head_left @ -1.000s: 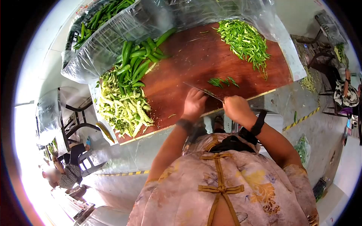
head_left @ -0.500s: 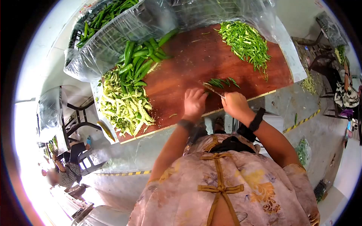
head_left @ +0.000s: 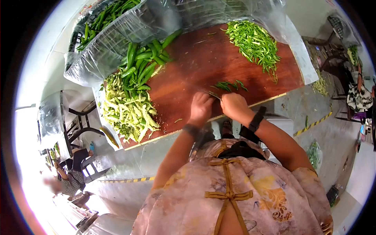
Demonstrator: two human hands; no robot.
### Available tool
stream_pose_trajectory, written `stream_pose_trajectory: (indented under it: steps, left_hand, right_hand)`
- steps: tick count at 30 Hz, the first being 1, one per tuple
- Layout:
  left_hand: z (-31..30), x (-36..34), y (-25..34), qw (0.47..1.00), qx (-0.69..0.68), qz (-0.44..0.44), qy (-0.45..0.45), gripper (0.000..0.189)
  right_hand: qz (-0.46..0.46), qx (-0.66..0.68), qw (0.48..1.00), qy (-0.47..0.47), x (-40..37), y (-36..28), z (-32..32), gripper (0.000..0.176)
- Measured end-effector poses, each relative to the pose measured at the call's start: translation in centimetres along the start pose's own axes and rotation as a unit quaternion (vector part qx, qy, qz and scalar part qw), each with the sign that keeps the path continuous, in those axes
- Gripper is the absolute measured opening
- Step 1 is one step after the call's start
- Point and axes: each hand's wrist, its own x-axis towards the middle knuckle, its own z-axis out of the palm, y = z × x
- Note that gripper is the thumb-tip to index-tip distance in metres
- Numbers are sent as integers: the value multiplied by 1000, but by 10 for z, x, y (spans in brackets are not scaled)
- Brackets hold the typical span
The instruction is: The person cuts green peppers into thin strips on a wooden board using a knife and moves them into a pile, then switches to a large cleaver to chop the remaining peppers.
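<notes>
My right hand (head_left: 234,106) grips a knife whose thin blade (head_left: 213,95) points left over a small bunch of green pepper strips (head_left: 229,85) on the red-brown cutting board (head_left: 196,66). My left hand (head_left: 201,108) rests on the board right beside the blade, fingers curled on a piece of pepper. Whole green peppers (head_left: 141,64) lie at the board's left, with a heap of pale cores and trimmings (head_left: 127,107) below them. A pile of sliced green strips (head_left: 253,41) sits at the board's far right.
A plastic-lined crate of whole peppers (head_left: 105,23) stands behind the board's left. Clear plastic sheeting (head_left: 235,11) covers the back. A person (head_left: 68,182) crouches on the floor at lower left. Yellow-black floor tape (head_left: 313,124) runs at the right.
My right hand has moved left with the knife, closing against my left hand. The blade, long across the board a second ago, now shows only a short tip.
</notes>
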Motion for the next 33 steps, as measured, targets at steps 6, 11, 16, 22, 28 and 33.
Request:
stream_pose_trajectory:
  steps: [6,11,16,22,28,33]
  left_hand:
    - [-3,-2,1,1000,-3,8,10,21]
    - [-3,-5,0,1000,7,9,3,20]
    - [-4,-1,2,1000,-2,2,-2,16]
    - [-2,-6,-3,999,-16,-5,-29,16]
    - [-4,-2,-2,999,-30,14,3,16]
    - [0,-5,0,1000,-19,-5,10,18]
  right_hand:
    - [29,10,999,33,15,8,1,24]
    - [11,-9,1000,8,-31,10,-16,23]
    - [-1,10,1000,4,-40,10,-13,21]
    - [9,2,1000,-15,-16,-4,-12,23]
    - [20,27,999,43,17,-11,8,26]
    - [39,38,997,63,-2,2,-5,27]
